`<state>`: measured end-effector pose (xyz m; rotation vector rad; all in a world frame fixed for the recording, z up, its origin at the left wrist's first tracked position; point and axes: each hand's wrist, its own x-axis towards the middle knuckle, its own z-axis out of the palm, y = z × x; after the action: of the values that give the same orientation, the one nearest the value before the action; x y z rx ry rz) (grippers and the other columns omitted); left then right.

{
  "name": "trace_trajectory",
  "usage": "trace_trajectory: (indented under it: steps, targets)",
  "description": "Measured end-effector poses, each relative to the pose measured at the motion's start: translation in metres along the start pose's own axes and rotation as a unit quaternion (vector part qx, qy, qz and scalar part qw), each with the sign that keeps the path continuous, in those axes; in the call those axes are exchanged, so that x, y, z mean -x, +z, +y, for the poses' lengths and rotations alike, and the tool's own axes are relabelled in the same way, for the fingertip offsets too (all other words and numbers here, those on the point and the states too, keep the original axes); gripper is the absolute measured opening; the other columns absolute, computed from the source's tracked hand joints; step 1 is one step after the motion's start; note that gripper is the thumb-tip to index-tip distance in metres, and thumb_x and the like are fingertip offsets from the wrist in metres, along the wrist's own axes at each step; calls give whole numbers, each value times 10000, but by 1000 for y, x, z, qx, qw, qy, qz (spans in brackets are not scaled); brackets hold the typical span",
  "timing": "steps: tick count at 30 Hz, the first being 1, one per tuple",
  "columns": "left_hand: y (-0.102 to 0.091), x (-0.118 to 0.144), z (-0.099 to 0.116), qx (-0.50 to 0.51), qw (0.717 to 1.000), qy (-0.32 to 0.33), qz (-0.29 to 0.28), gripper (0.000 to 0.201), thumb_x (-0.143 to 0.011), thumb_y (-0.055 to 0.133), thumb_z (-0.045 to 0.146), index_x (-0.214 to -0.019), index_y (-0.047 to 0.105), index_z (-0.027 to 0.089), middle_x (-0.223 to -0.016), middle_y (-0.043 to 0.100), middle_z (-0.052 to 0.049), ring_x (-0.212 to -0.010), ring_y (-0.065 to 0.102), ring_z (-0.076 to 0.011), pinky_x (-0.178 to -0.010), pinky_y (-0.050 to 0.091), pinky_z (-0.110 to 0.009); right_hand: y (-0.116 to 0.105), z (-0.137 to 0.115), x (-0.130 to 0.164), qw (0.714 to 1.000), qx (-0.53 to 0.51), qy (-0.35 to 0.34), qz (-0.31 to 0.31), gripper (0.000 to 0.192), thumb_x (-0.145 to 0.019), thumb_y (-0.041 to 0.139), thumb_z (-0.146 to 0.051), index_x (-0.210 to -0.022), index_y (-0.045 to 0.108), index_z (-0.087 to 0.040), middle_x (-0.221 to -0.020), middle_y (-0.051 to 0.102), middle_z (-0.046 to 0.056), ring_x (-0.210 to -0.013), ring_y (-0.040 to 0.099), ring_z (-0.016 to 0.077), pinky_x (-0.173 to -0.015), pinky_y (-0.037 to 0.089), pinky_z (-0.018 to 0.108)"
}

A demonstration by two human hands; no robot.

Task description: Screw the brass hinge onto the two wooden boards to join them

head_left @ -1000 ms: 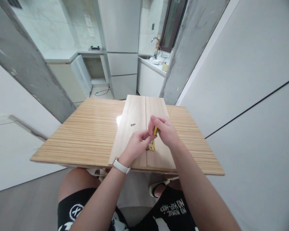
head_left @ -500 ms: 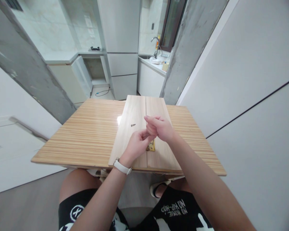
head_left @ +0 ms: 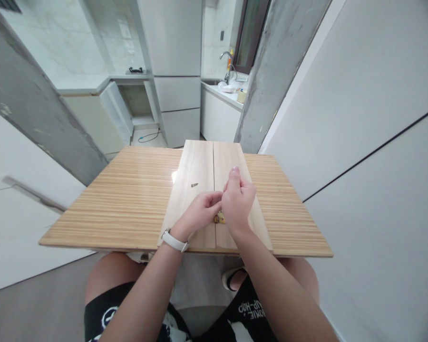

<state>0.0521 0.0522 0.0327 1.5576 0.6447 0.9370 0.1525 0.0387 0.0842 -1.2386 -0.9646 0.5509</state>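
Two pale boards [head_left: 199,190] lie side by side on my striped table [head_left: 128,199], long edges touching, seam running away from me. Brass hinge [head_left: 220,219] — set across that seam near my end, mostly covered by my hands, only a small gold corner showing. My left hand [head_left: 199,213], white watch [head_left: 173,240] on the wrist, rests on the left board with fingers curled toward the seam, tips just beside the hinge and meeting my right hand; whether they pinch anything I cannot tell. My right hand [head_left: 237,202] sits over the right board with its back to the camera, fingers folded together, thumb raised; it looks closed around something small, though the thing itself is hidden. One loose screw [head_left: 194,185] — dark, lying flat on the left board, beyond my left hand and apart from it. My knees in black printed shorts [head_left: 251,304] show below the near table edge. Behind the table: a grey concrete pillar [head_left: 271,71] on each side, white cabinets [head_left: 174,95], a counter with sink tap [head_left: 228,64], a blue cable [head_left: 148,137] on the floor.
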Motion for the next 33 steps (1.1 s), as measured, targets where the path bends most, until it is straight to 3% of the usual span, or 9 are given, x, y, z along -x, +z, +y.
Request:
trace_trajectory:
  steps: [3, 7, 11, 14, 16, 18, 24, 30, 33]
  targets:
    - [5, 5, 0, 13, 999, 19, 37, 186, -944, 673, 284, -954, 754, 118, -911, 768, -72, -868, 682, -193, -785, 512, -276, -3, -2, 3, 998, -6, 6, -58, 631, -1022, 518, -619, -545, 371, -233, -510, 337, -42, -495, 325, 115, -492, 241, 317]
    - [11, 11, 0, 16, 996, 19, 81, 233, -952, 695, 341, -892, 719, 117, -838, 732, -49, -781, 644, -166, -737, 491, -268, -19, -3, -15, 963, -63, 8, -261, 639, -992, 582, -617, -521, 442, -208, -490, 409, -34, -495, 383, 105, -510, 308, 290]
    - [10, 12, -1, -2, 996, 6, 88, 285, -939, 722, 395, -860, 734, 121, -822, 741, -58, -796, 662, -190, -736, 503, -282, -31, -2, -50, 861, -84, 27, -500, 545, -975, 636, -559, -591, 622, -173, -556, 603, 13, -491, 482, 113, -471, 342, 260]
    - [7, 12, -3, -32, 996, 7, 88, 295, -960, 692, 397, -894, 781, 122, -863, 773, -84, -844, 694, -213, -756, 520, -289, -29, -1, -70, 779, -63, 37, -623, 566, -965, 652, -556, -558, 633, -164, -522, 618, 24, -444, 467, 106, -436, 311, 255]
    - [6, 11, -5, -45, 995, 11, 89, 305, -975, 669, 395, -923, 801, 125, -883, 786, -93, -867, 708, -221, -776, 532, -295, -25, 0, -75, 737, -62, 40, -672, 605, -964, 668, -544, -500, 580, -166, -459, 550, 3, -425, 429, 90, -445, 290, 255]
    - [7, 11, -6, -47, 995, 13, 92, 303, -982, 660, 387, -971, 811, 125, -919, 797, -99, -892, 719, -228, -809, 544, -309, -21, 3, -73, 735, -84, 61, -670, 647, -970, 667, -538, -460, 492, -180, -412, 448, -34, -401, 358, 70, -446, 251, 258]
    - [16, 11, -9, 3, 987, 8, 163, 263, -939, 729, 359, -1017, 801, 118, -980, 810, -110, -919, 742, -240, -834, 565, -328, -12, 9, -54, 836, -156, 115, -514, 660, -947, 677, -551, -457, 386, -220, -399, 311, -79, -370, 260, 61, -415, 165, 279]
    - [17, 12, -6, -6, 987, 7, 161, 214, -949, 708, 311, -998, 793, 121, -998, 812, -117, -920, 745, -228, -836, 569, -317, -13, 7, -40, 904, -135, 86, -396, 662, -918, 677, -614, -462, 392, -227, -407, 326, -63, -395, 272, 72, -433, 167, 300]
    - [18, 12, -3, -18, 989, 4, 144, 207, -957, 676, 280, -1023, 799, 127, -1013, 815, -113, -933, 747, -232, -852, 572, -319, -11, 6, -26, 959, -87, 53, -263, 650, -941, 644, -621, -493, 375, -235, -442, 322, -55, -433, 277, 90, -452, 187, 312]
